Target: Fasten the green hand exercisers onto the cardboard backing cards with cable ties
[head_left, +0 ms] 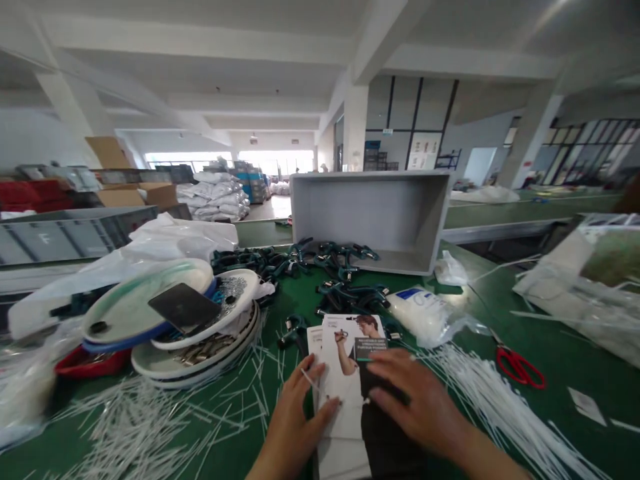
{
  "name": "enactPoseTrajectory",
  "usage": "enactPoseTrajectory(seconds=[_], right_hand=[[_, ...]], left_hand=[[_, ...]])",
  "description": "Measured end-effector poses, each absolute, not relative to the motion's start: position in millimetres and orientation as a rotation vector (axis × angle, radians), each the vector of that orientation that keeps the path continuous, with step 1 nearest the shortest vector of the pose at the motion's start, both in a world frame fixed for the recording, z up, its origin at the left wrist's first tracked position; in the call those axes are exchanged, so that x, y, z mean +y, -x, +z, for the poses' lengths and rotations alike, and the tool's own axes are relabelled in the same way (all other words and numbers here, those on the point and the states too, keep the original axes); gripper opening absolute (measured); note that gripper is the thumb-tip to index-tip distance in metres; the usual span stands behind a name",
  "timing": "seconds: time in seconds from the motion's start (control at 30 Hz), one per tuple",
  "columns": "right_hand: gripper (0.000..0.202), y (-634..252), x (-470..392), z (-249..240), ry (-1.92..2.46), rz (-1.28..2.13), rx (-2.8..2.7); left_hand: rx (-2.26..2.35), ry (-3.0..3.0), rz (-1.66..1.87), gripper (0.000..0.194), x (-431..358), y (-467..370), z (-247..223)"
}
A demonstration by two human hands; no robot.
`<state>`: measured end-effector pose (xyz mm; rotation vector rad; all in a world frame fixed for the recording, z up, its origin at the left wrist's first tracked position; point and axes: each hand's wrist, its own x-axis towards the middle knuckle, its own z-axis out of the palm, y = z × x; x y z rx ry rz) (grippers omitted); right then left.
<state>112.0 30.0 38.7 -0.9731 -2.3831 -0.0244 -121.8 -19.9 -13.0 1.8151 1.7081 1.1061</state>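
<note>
A stack of printed cardboard packaging cards (345, 413) lies in front of me, showing a picture of a person using a hand grip. My left hand (295, 420) holds the stack's left edge, thumb on top and fingers along the side. A thin white cable tie (311, 380) shows by its fingertips. Over the dark right side of the top card rests my right hand (420, 400), fingers stretched out and touching it. A small white tip pokes out near its thumb. Just behind the cards are dark green and black hand grips (345, 297) in a pile.
A grey plastic crate (370, 220) stands on its side behind the grips. Stacked trays (150, 297) with metal parts sit at left. Loose white cable ties (135, 427) lie at left, a bundle (505, 413) at right. Red-handled scissors (520, 367) and a plastic bag (425, 313) are at right.
</note>
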Motion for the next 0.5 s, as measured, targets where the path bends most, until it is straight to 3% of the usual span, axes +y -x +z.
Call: enactPoseTrajectory(seconds=[0.1,0.17,0.4,0.5], right_hand=[[0.035,-160.3,79.0,40.9,1.564,-0.08,-2.252],[0.032,-178.8,105.2,36.8,1.682,-0.049,-2.286],[0.04,-135.7,149.7,12.4,1.603,0.062,-2.469],[0.034,-117.9,166.4,12.6,1.569,0.15,-2.537]], left_hand=[[1.707,-1.87,1.09,0.046,-16.1,118.7,-25.7],[1.72,-1.869,1.155,0.045,-16.5,113.6,-30.4],[1.705,-1.734,1.243,0.043,-21.6,104.2,-25.5],[1.705,-1.739,1.224,0.044,-22.2,105.6,-22.0]])
